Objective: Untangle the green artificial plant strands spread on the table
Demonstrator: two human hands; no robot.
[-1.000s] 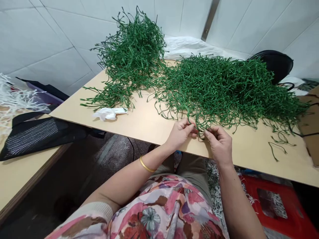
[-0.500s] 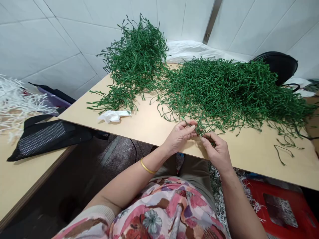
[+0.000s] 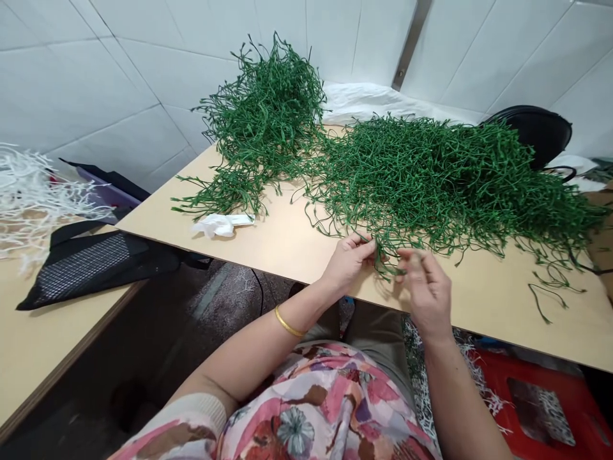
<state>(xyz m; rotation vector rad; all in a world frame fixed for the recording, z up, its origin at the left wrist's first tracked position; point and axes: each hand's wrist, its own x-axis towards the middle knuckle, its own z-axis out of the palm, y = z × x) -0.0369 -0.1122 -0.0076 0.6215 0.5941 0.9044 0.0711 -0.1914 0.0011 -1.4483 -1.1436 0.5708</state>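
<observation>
My left hand (image 3: 353, 259) is closed in a pinch on a thin green plastic stem (image 3: 380, 259) near the table's front edge. To its right, my right hand (image 3: 426, 284) has its fingers drawn together and partly blurred. Stem ends reach close to those fingertips, but what they grip cannot be made out. Just beyond both hands spreads a big tangled heap of green stems (image 3: 431, 172) with small forked tips. A second, taller pile of green stems (image 3: 268, 102) rises at the back left. A few loose stems (image 3: 546, 294) lie at the right.
A crumpled white wrapper (image 3: 223, 225) lies at the table's left front. A black mesh bag (image 3: 86, 265) and white branching pieces (image 3: 43, 198) rest on the left-hand surface. Behind the heap stands a black round object (image 3: 536, 131). Below the right edge is a red crate (image 3: 498, 390).
My right hand has drawn away to the right from my left hand, opening a gap between them. My left hand keeps its pinch near the same spot. The view has shifted slightly.
</observation>
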